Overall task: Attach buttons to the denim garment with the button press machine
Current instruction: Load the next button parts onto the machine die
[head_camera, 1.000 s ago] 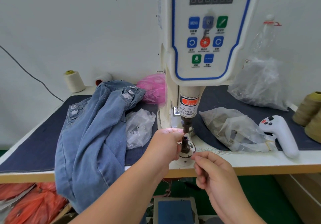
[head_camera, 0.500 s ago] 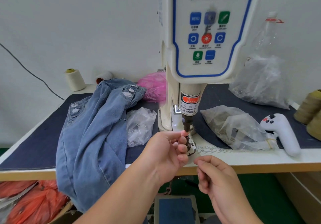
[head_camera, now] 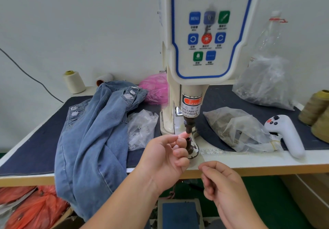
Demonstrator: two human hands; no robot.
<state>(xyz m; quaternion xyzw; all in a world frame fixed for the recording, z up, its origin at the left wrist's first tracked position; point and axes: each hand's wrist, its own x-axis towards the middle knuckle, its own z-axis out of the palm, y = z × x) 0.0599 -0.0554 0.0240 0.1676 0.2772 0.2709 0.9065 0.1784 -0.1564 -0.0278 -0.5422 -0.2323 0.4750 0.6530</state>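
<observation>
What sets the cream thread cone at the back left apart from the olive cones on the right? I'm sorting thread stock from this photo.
The cream thread cone is pale off-white; the olive cones are dull yellow-green. The cream cone stands alone and fully in view near the wall; the olive cones sit close together, cut off by the frame edge. The cream cone looks smaller, though it stands farther away. Both kinds stand upright on the table.

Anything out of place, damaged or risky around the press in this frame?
Yes. The left hand has a fingertip right between the upper punch and the lower die, under the finger-warning label. The die's white base looks chipped. The denim garment hangs over the table edge, not under the press.
</observation>
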